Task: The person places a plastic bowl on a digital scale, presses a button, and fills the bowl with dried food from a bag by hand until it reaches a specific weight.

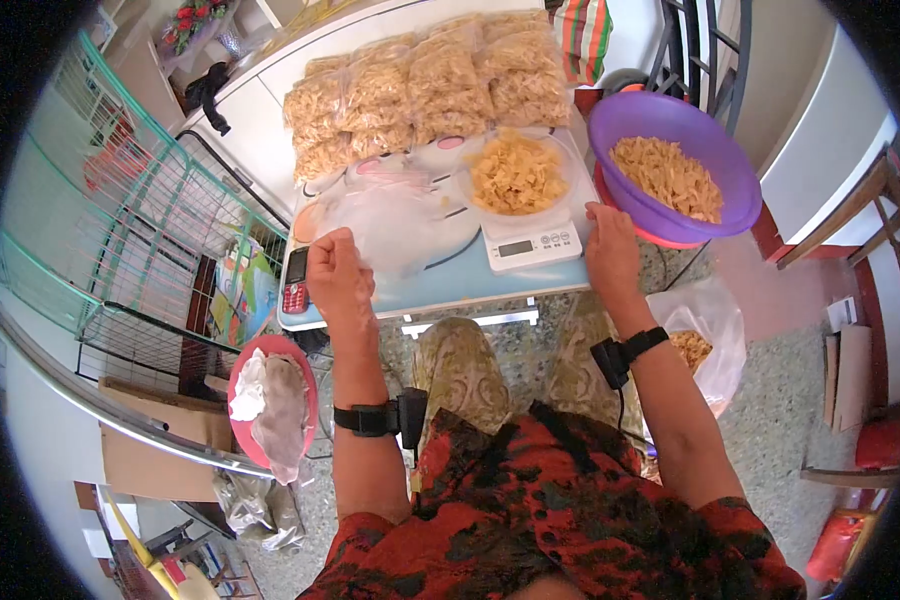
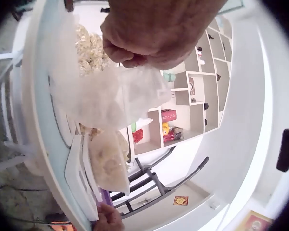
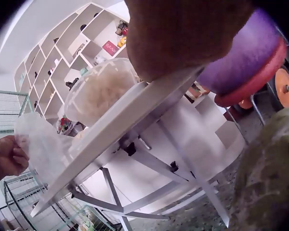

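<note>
My left hand [image 1: 338,275] pinches the edge of a clear plastic bag [image 1: 385,225] between curled fingers, over the table's left front. In the left wrist view the bag [image 2: 115,96] hangs thin and see-through below the fist. At the table's right edge rests my right hand [image 1: 612,255], its fingers beside a white kitchen scale [image 1: 535,245] and holding nothing visible. A clear bowl [image 3: 74,103] of yellowish, chip-like pieces [image 1: 517,175] stands on the scale.
Filled bags of similar pieces [image 1: 440,85] are stacked along the table's back. A purple basin [image 1: 740,190] with more pieces stands at the right. A red phone [image 1: 295,297] lies at the left edge. Left of the table are a wire cage [image 1: 170,190] and a pink basin [image 1: 310,400].
</note>
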The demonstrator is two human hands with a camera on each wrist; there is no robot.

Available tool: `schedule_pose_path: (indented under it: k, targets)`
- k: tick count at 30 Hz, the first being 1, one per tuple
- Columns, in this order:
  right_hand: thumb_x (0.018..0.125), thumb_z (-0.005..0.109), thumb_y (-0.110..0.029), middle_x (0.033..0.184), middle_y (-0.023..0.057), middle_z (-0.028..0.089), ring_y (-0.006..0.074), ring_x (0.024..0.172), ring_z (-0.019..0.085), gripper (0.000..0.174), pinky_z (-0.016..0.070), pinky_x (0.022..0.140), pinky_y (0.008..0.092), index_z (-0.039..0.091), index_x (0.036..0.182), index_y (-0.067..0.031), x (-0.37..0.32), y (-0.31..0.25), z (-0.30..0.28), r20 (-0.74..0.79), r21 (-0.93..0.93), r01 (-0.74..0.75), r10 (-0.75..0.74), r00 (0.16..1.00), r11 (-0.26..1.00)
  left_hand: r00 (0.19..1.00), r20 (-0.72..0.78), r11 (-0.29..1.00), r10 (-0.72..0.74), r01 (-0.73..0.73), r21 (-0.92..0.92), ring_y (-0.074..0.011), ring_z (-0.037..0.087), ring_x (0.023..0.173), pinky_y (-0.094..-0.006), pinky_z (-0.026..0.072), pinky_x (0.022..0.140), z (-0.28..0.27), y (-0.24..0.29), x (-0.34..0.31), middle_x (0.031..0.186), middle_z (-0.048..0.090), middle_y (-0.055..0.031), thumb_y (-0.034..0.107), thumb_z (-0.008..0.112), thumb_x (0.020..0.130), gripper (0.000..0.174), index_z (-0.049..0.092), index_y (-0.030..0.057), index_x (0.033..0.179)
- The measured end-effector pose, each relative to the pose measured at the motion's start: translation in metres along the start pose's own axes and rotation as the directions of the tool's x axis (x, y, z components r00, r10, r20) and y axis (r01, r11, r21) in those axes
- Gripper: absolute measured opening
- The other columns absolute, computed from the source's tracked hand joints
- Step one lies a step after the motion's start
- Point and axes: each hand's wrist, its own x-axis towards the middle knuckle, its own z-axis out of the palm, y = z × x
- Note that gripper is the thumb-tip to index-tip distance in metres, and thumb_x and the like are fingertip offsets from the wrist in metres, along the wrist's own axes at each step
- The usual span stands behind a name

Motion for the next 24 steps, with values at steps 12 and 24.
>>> schedule_pose_path:
  k: [12, 24]
  targets:
    - [0.082, 0.056, -0.001, 0.108, 0.0157, 0.064, 0.0371, 0.103, 0.056, 0.035, 0.0467, 0.089, 0.0478, 0.058, 0.117, -0.0069, -0.001, 0.004, 0.006, -0.04, -0.015, 0.054, -0.055, 0.998, 0.998, 0.999, -0.024, 1.0, 0.03, -0.029, 0.009, -0.0083, 0.053, 0.054, -0.0198, 0.0353, 0.042, -0.01, 0.024, -0.026, 0.073, 0.053, 0.0019, 0.028, 0.066, 0.095, 0.022, 0.059, 0.0076, 0.098]
    - [0.084, 0.054, -0.002, 0.106, 0.0162, 0.064, 0.0367, 0.1, 0.057, 0.03, 0.0457, 0.091, 0.0466, 0.061, 0.113, -0.0046, -0.001, 0.004, 0.006, -0.045, 0.011, 0.035, -0.035, 0.998, 0.999, 0.999, -0.024, 0.999, -0.033, 0.032, -0.04, -0.0075, 0.051, 0.054, -0.0201, 0.0339, 0.041, -0.01, 0.027, -0.038, 0.075, 0.053, 0.003, 0.025, 0.068, 0.092, 0.019, 0.058, 0.0102, 0.097]
